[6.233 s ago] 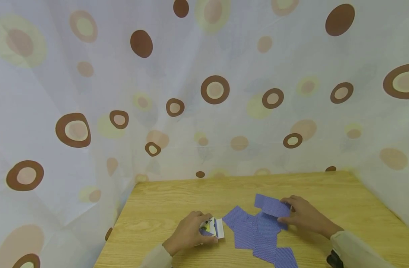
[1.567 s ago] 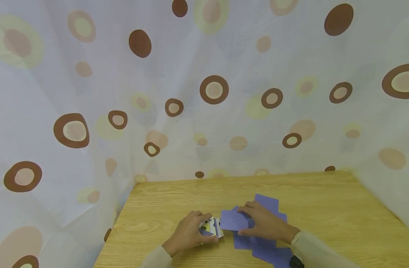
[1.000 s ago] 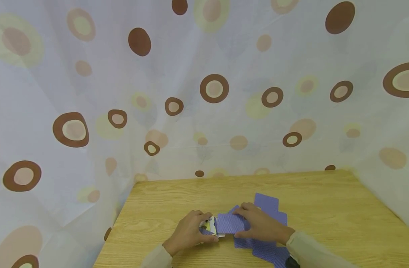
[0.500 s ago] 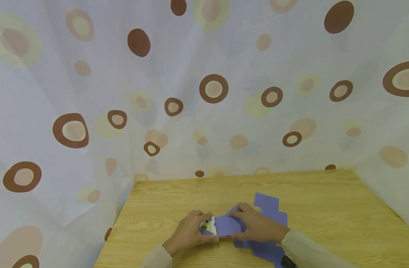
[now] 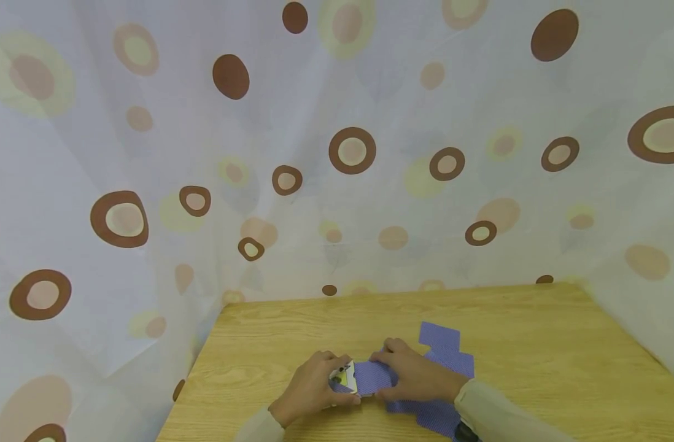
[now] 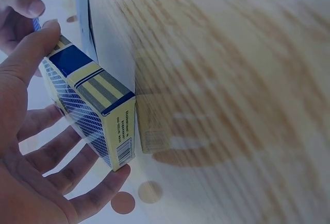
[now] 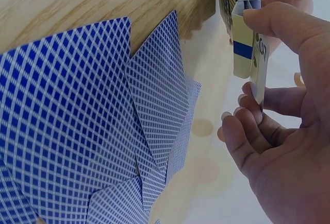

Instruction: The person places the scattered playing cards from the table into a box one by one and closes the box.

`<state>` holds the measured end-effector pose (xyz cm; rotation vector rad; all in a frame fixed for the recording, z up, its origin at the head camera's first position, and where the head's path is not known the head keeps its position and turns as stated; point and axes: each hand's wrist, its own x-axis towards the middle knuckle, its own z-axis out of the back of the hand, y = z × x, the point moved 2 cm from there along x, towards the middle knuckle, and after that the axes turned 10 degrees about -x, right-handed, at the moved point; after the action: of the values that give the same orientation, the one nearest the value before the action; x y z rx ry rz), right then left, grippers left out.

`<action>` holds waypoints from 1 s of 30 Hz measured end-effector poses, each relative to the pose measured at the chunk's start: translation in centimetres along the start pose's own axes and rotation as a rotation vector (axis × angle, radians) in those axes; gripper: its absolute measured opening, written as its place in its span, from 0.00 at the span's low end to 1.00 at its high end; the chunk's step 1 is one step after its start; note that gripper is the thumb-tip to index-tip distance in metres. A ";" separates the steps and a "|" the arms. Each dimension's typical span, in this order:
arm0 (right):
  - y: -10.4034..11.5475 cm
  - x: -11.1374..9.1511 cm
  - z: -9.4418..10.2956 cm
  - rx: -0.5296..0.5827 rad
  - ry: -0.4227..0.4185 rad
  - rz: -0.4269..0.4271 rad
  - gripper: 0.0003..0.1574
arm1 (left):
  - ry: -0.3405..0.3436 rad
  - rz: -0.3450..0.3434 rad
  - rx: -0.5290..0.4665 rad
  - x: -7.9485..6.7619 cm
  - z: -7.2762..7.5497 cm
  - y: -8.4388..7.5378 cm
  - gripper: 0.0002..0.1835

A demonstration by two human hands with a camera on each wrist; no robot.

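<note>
Holding one box point(image 6: 85, 105) in left grip point(image 5: 313, 382), one-plus cards point(image 5: 370, 376) in right grip point(image 5: 417, 373), beside five-plus loose cards point(image 5: 449, 355) on wooden tabletop point(image 5: 293, 325), facing dotted sheet point(image 5: 315, 110).

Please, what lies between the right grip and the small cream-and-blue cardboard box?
A blue-and-white checked rectangular playing card, perhaps several stacked; the head view shows it.
</note>
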<state>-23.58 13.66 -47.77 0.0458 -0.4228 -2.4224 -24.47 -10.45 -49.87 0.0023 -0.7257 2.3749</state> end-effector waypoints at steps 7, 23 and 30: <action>0.1 0.3 -0.2 0.003 0.007 0.010 0.44 | -0.008 -0.035 -0.001 -0.1 0.0 -0.1 0.44; 0.0 0.7 -0.6 0.051 -0.015 0.044 0.53 | -0.007 -0.042 -0.009 0.1 -0.1 -0.4 0.44; -0.7 0.3 -0.7 0.105 -0.033 0.035 0.42 | -0.018 -0.057 -0.010 0.1 -0.3 -0.3 0.44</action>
<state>-24.17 13.74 -48.63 0.0436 -0.5610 -2.3680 -24.31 -10.04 -49.93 0.0393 -0.7369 2.3195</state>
